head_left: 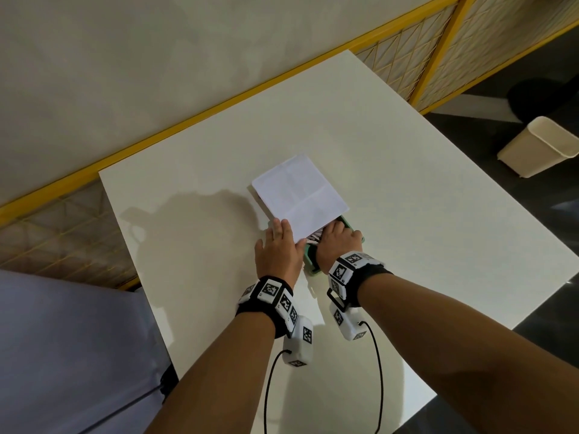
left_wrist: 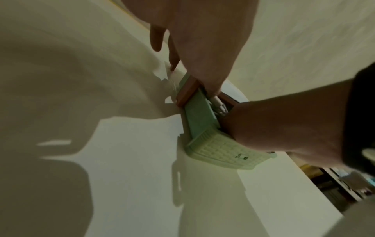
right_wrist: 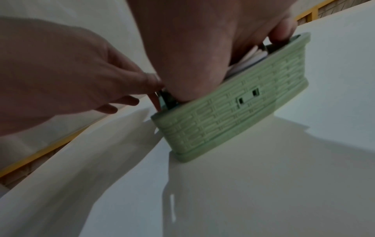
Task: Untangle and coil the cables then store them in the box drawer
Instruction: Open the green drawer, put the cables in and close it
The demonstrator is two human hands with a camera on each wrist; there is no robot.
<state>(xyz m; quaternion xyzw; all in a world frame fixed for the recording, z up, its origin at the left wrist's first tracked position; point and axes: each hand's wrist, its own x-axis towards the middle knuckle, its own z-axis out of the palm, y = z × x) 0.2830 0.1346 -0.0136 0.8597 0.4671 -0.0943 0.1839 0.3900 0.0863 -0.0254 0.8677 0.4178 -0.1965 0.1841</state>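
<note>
A box (head_left: 299, 195) with a white top stands mid-table, its green woven-pattern drawer (head_left: 310, 263) pulled out toward me. White cables (right_wrist: 249, 62) lie inside the drawer, mostly covered by my right hand (head_left: 336, 242). That hand reaches down into the drawer with its fingers bent over the cables; the fingertips are hidden under the box's edge. My left hand (head_left: 277, 245) lies flat against the box's near left corner, fingers straight. In the left wrist view the drawer (left_wrist: 201, 115) runs out from under the left hand (left_wrist: 202, 48), with a cable (left_wrist: 218, 102) showing at its rim.
The white table (head_left: 407, 198) stretches around the box on all sides. A yellow-framed lattice partition (head_left: 423, 57) runs behind it. A cream waste bin (head_left: 539, 145) stands on the dark floor at the right. Black wrist-camera leads hang under both forearms.
</note>
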